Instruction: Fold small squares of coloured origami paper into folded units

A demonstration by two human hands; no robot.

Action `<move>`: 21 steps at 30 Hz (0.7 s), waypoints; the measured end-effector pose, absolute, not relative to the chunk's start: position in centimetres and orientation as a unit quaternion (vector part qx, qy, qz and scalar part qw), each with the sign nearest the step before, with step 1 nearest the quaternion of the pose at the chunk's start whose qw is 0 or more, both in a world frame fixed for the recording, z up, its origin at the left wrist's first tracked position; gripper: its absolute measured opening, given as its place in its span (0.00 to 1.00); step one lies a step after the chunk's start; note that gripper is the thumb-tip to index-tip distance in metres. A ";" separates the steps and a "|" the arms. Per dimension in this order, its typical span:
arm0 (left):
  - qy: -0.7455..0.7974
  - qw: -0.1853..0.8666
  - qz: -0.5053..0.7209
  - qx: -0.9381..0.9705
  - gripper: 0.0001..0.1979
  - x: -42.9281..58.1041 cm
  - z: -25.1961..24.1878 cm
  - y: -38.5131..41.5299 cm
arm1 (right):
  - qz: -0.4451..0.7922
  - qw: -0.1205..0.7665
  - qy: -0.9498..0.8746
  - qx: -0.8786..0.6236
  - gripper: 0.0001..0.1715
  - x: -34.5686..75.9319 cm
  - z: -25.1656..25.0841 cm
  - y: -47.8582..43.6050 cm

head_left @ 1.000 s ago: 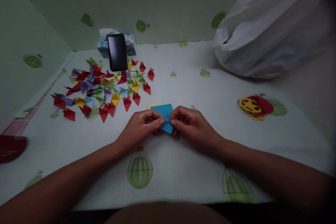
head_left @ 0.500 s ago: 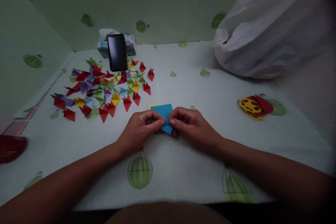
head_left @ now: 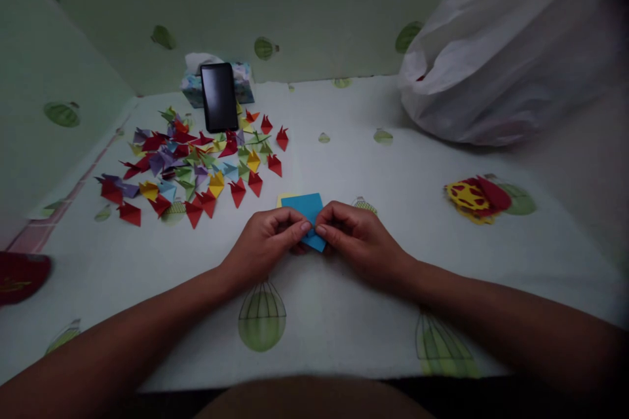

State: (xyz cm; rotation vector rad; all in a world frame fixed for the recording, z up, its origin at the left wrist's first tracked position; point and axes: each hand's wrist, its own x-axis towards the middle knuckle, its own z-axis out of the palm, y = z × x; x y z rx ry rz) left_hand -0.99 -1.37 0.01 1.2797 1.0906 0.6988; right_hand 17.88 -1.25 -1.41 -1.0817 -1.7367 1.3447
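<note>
Left grip [head_left: 261,239] and right grip [head_left: 358,239] both pinched on blue paper [head_left: 303,205], thumb tips nearly meeting. Blue paper sits between the grips, extending just beyond them. Yellow paper [head_left: 281,200] peeks out at its far left corner. Folded papers [head_left: 185,177] scattered beyond left grip, to its left; phone [head_left: 219,98] against tissue box [head_left: 244,82] farther off. Yellow-red pieces [head_left: 469,198] right of right grip, white bag [head_left: 472,85] beyond.

Illumination is dim overall; the phone screen [head_left: 219,97], upper left, shows faint glare; the upper-right corner darkens and blurs.
</note>
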 end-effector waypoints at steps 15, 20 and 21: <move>0.463 0.604 0.329 0.559 0.07 -0.9 -0.6 -1.4 | 0.487 0.352 -0.680 -0.421 0.07 17.9 -1.6 -1.3; 0.468 0.625 0.324 0.534 0.06 -0.8 -0.4 -1.4 | 0.509 0.344 -0.667 -0.422 0.07 17.9 -1.7 -1.4; 0.465 0.633 0.324 0.528 0.06 -0.8 -0.4 -1.4 | 0.513 0.343 -0.662 -0.425 0.07 17.9 -1.7 -1.4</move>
